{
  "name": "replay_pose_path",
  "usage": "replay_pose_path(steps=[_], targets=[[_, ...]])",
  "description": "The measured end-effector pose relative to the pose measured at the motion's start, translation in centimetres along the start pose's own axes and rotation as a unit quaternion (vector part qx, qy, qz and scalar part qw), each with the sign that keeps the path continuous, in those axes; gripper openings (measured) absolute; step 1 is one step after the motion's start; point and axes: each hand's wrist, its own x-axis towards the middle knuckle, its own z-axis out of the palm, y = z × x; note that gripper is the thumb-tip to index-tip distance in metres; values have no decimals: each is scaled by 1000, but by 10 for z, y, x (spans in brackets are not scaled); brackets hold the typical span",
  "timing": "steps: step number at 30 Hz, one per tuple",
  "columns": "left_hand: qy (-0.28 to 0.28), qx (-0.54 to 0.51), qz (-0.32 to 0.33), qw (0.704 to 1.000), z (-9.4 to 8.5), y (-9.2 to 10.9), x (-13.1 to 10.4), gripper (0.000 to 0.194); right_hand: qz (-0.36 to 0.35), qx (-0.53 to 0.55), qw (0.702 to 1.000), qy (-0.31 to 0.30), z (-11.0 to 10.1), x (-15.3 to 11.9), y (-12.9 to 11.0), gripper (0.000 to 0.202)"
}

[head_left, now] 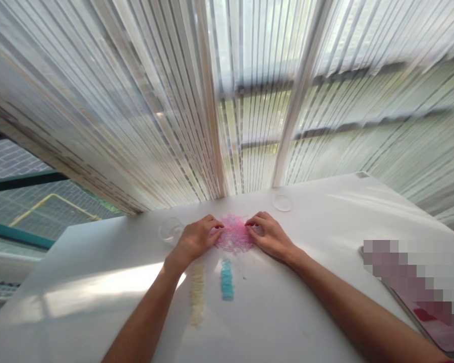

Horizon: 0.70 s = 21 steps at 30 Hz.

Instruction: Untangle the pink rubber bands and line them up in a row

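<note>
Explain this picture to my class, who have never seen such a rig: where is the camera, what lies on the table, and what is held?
No robot here: a camera on a person's head looks forward and down. The left hand and right hand are at opposite sides of a pink pile; any piece held is too small to tell. Nearer on the white table lie a yellow row and a blue row. A clear disc lies farther back.

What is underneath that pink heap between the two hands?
White table shows around the pink heap, so it probably rests on that. What lies beneath is covered; the left hand and right hand also hide some edges.
</note>
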Motion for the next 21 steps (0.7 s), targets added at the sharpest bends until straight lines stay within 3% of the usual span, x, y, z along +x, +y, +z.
replay_pose_path(steps=[4,8,12,16,21], targets=[[19,-1,13,1000,0,5,0,21,8,0,1000,9,1,0,0,11],[-2,16,21,1000,3,10,-1,20,4,0,1000,22,1,0,0,11],[-12,20,20,1000,6,10,-1,22,-40,-10,999,29,1,-2,-3,14],[-10,18,24,999,6,10,-2,25,-102,-46,993,-36,-2,-4,-9,34],[-11,17,26,999,4,9,-2,26,-101,-100,982,-121,-4,-3,-13,49]])
